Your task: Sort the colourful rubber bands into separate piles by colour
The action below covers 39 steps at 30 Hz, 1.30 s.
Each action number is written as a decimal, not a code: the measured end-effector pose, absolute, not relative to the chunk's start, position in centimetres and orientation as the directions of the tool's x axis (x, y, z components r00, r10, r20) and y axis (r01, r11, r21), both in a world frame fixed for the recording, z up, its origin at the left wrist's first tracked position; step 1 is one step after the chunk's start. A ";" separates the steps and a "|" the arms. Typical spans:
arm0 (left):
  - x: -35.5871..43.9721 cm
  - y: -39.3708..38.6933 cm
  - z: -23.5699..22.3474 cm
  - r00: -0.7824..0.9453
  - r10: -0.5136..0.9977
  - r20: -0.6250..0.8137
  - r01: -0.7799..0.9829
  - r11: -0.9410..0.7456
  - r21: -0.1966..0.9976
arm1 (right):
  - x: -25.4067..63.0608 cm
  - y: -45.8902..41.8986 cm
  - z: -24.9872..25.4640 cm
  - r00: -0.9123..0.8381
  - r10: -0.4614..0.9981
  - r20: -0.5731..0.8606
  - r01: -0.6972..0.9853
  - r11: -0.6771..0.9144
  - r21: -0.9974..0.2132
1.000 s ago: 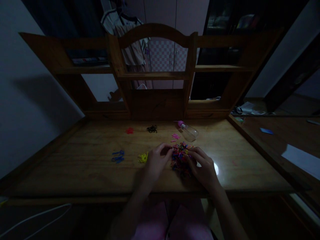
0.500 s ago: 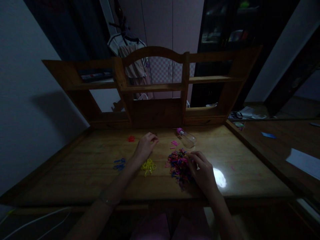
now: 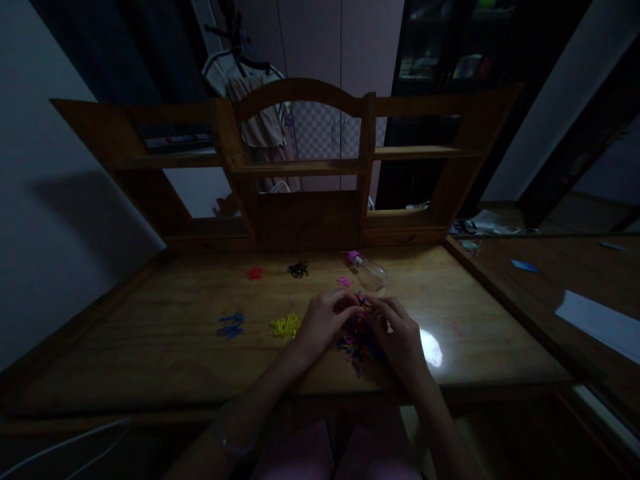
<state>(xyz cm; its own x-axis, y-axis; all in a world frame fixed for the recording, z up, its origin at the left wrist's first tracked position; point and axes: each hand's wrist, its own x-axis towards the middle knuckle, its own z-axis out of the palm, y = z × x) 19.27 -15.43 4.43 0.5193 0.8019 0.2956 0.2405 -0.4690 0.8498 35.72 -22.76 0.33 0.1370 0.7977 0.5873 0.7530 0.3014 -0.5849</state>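
Both hands meet over a mixed heap of small coloured bands [image 3: 361,343], which look like hair ties. My left hand [image 3: 327,320] reaches in from the left, fingers pinched at the heap's top. Against its right side my right hand [image 3: 397,331] pinches as well; what lies between the fingertips is too small to make out. Sorted by colour around them are a yellow pile [image 3: 285,327] left of my left hand, a blue pile [image 3: 231,325] farther left, a red pile [image 3: 255,273], a black pile [image 3: 299,269] and a small pink pile [image 3: 345,281].
A clear bottle with a pink cap [image 3: 369,273] lies on its side behind the heap. The wooden shelf unit [image 3: 305,167] borders the desk's [image 3: 165,347] far edge. A white paper [image 3: 600,323] and a blue card [image 3: 524,265] rest on the surface at right.
My left hand has moved right and nearer, from the black pile to the mixed heap, uncovering the black pile. My right hand stays at the heap. The view has shifted slightly.
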 end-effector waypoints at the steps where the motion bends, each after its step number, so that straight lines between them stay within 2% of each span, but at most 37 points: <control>1: 18.8 -15.2 4.5 0.499 0.820 0.282 0.250 -0.447 0.859 | 35.8 -22.8 0.4 0.190 0.792 0.580 0.756 0.259 -0.601; 4: 16.8 -14.8 4.7 0.415 0.874 0.253 0.313 -0.398 0.862 | 36.0 -22.8 0.5 0.358 0.738 0.572 0.744 0.145 -0.652; 7: 14.7 -15.3 4.9 0.352 0.899 0.261 0.375 -0.391 0.840 | 36.3 -22.6 0.4 0.431 0.712 0.554 0.718 0.101 -0.689; 12: 13.2 -17.4 4.3 0.363 0.876 0.317 0.436 -0.461 0.773 | 36.3 -22.7 0.5 0.402 0.795 0.454 0.615 0.133 -0.777; 15: 13.2 -18.4 3.4 0.380 0.863 0.332 0.427 -0.482 0.765 | 36.4 -22.9 0.7 0.436 0.791 0.429 0.597 0.102 -0.796; 19: 13.1 -18.9 2.1 0.309 0.919 0.244 0.421 -0.362 0.832 | 36.5 -22.7 0.6 0.442 0.799 0.408 0.623 0.055 -0.781; 24: 11.9 -18.8 1.5 0.196 0.971 0.134 0.402 -0.204 0.893 | 36.5 -22.2 0.2 0.359 0.845 0.397 0.720 0.020 -0.693; 32: 8.7 -18.5 0.7 0.100 0.971 0.216 0.527 -0.236 0.817 | 36.4 -22.6 0.1 0.342 0.887 0.310 0.731 -0.044 -0.681; 39: 7.6 -18.1 0.1 0.097 0.953 0.288 0.629 -0.283 0.724 | 36.1 -22.9 0.5 0.315 0.889 0.332 0.690 0.026 -0.724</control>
<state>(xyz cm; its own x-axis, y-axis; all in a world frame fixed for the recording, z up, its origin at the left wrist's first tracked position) 7.57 -18.10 0.08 0.0965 0.9527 0.2883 0.6293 -0.2828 0.7239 36.14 -22.91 0.49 0.3148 0.8892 0.3320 0.6895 0.0262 -0.7238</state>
